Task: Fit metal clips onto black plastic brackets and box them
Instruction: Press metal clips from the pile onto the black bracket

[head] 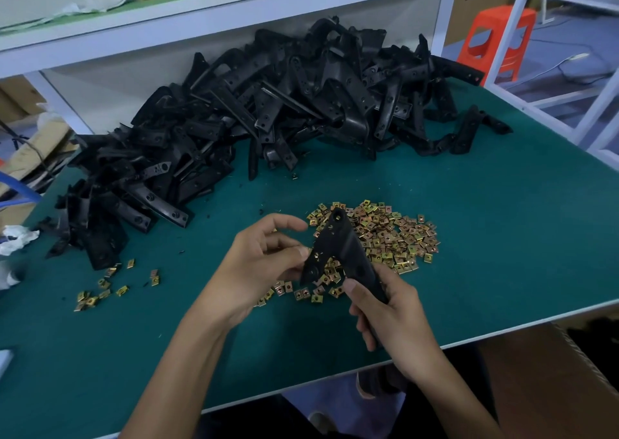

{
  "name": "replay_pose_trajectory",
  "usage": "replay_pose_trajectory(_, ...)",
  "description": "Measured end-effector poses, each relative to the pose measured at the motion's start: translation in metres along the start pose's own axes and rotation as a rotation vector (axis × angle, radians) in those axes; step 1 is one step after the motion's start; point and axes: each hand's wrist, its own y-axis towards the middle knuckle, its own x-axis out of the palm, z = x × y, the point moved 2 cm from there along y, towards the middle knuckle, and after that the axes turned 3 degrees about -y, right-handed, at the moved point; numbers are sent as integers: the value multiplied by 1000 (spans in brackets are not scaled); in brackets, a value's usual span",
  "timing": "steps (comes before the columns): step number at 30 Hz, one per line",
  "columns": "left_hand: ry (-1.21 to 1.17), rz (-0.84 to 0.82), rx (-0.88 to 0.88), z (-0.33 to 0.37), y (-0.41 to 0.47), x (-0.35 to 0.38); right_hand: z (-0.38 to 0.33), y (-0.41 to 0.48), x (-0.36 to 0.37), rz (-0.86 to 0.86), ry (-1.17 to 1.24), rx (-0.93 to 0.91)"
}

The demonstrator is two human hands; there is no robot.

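My right hand (392, 308) grips the lower end of a black plastic bracket (338, 247), holding it upright over the green table (502, 237). My left hand (264, 264) is at the bracket's left edge, its thumb and fingers pinching a small metal clip against it; the clip is mostly hidden by the fingertips. Just beyond the bracket lies a spread of gold-coloured metal clips (392, 237). A big heap of black brackets (268, 120) fills the back of the table.
A few stray clips (107, 288) lie at the left near the heap's edge. A white shelf frame (234, 3) runs above the heap. A cardboard box (552, 371) stands below the table's right front edge. An orange stool (495, 40) is at the far right.
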Motion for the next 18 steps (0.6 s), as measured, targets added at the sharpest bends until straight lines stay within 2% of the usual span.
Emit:
replay_pose_trajectory(11, 46, -75, -52, 6, -1, 2, 3, 1, 0, -6, -104, -15)
replay_pose_trajectory(18, 197, -141, -93, 4, 4, 4, 5, 0, 3, 36, -166, -49)
